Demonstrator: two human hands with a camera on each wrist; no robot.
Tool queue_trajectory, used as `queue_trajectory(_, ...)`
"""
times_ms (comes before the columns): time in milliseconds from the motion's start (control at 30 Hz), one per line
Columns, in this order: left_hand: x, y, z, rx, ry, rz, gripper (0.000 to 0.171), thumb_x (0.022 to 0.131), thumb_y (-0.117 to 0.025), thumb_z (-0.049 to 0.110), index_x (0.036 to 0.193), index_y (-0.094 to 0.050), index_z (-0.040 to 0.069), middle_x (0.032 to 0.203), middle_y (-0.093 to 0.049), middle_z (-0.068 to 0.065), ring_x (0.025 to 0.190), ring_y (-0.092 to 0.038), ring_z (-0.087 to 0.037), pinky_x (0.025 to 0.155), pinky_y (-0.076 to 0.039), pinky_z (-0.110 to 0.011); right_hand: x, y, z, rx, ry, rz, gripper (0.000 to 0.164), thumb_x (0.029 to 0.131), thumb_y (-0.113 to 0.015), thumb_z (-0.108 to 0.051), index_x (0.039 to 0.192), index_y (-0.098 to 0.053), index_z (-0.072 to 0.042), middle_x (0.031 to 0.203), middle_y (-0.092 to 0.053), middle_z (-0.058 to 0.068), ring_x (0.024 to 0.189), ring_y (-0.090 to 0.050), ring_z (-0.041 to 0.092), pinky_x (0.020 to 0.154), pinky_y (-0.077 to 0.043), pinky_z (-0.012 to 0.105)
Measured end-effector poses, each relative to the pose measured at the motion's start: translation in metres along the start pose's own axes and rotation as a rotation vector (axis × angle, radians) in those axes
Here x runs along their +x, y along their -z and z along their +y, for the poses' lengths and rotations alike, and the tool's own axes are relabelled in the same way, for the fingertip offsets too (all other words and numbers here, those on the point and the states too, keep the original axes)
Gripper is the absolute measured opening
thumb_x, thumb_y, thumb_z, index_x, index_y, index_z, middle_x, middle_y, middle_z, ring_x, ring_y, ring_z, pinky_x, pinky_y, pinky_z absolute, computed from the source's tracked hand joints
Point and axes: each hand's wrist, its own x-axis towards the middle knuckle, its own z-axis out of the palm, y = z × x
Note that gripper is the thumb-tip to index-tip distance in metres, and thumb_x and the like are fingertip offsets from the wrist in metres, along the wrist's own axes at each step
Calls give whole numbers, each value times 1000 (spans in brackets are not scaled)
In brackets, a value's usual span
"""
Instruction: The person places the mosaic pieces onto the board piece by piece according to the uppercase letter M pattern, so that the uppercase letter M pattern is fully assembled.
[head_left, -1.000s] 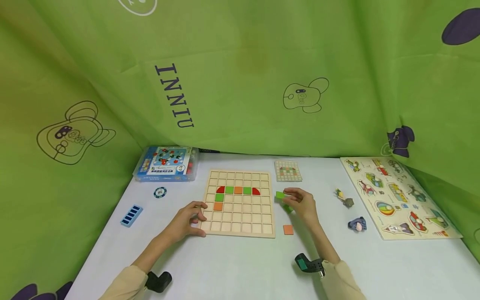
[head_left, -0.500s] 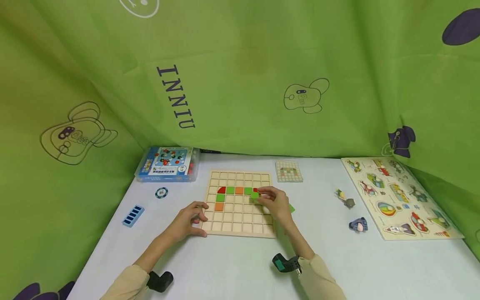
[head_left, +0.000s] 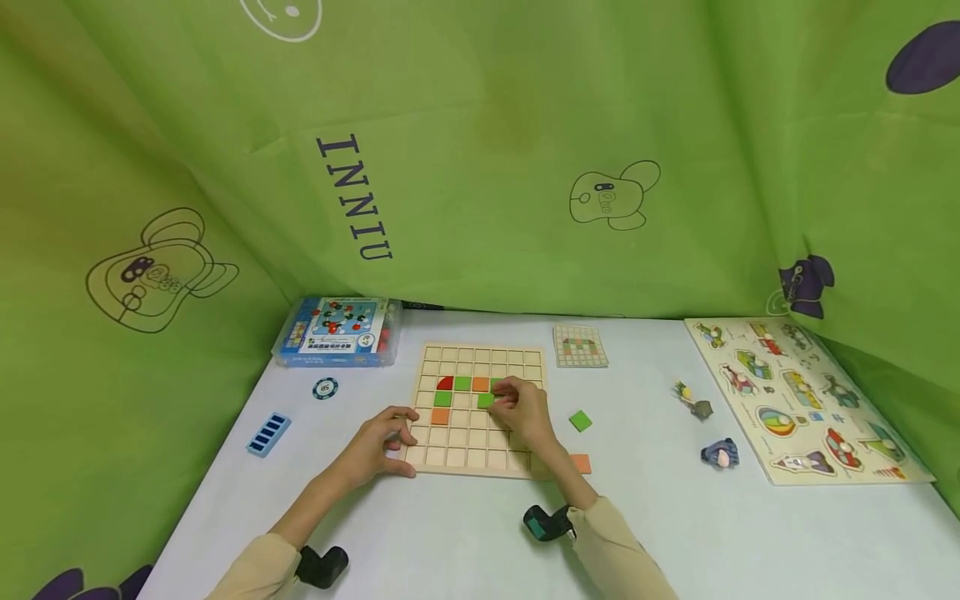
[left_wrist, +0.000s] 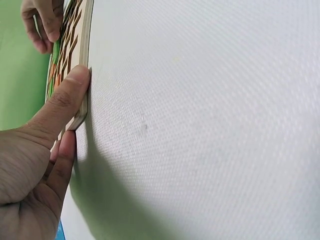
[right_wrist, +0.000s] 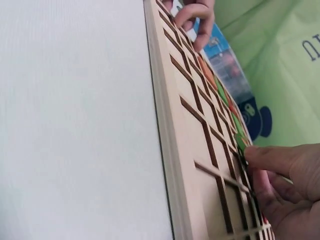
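A wooden grid board [head_left: 477, 458] lies on the white table. My left hand [head_left: 377, 443] holds its near left corner, thumb on the front edge and fingers along the left side, as the left wrist view confirms. Over the board, my right hand [head_left: 527, 413] pinches a green square tile [head_left: 486, 402] between thumb and fingertips, just below the upper row of tiles. That row has a red quarter-round tile [head_left: 446, 383], a green tile [head_left: 462, 383] and an orange tile [head_left: 481, 384]; its right end is covered by my right hand. Under its left end sit another green tile [head_left: 442, 399] and an orange one [head_left: 440, 416].
A loose green tile [head_left: 581, 421] and an orange tile [head_left: 581, 463] lie right of the board. Behind them is a pattern card [head_left: 581, 347]. A puzzle board [head_left: 810, 400] and small figures [head_left: 720, 453] stand farther right; a boxed set [head_left: 337, 332], chip [head_left: 326, 388] and blue block [head_left: 268, 434] are left.
My right hand has carried the green tile leftward from the table beside the board onto the grid, baring the loose green tile behind. My left hand has stayed at the corner.
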Motion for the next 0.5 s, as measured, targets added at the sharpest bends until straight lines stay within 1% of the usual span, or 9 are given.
queue_trajectory(167, 0, 0, 0, 6, -5, 1, 33, 61, -87, 5, 79, -59, 3, 126, -52, -22, 111, -51, -39, 76, -54, -31, 0, -5, -7, 29, 5, -17, 29, 74, -74, 13, 102, -65, 11, 97, -69, 23, 74, -67, 26, 63, -54, 20)
queue_trajectory(300, 1, -1, 0, 5, -4, 1, 33, 61, -87, 5, 80, -60, 3, 126, -52, -22, 112, -50, -39, 76, -54, -31, -4, 0, -10, 68, -23, -21, 28, 76, -72, 14, 103, -64, 11, 99, -68, 23, 78, -68, 28, 66, -55, 21)
queue_trajectory(400, 0, -1, -1, 11, -10, 3, 33, 61, -87, 6, 80, -60, 3, 126, -52, -22, 112, -50, -39, 77, -54, -31, -9, 11, -9, 99, -54, -13, 28, 77, -72, 11, 105, -65, 9, 101, -68, 22, 83, -68, 29, 69, -56, 23)
queue_trajectory(500, -1, -1, -2, 20, -18, 11, 34, 60, -88, 6, 79, -60, 4, 125, -52, -22, 111, -51, -39, 76, -54, -31, -16, 30, -5, 144, -73, -31, 28, 80, -71, 9, 107, -65, 6, 105, -67, 21, 87, -67, 29, 73, -55, 24)
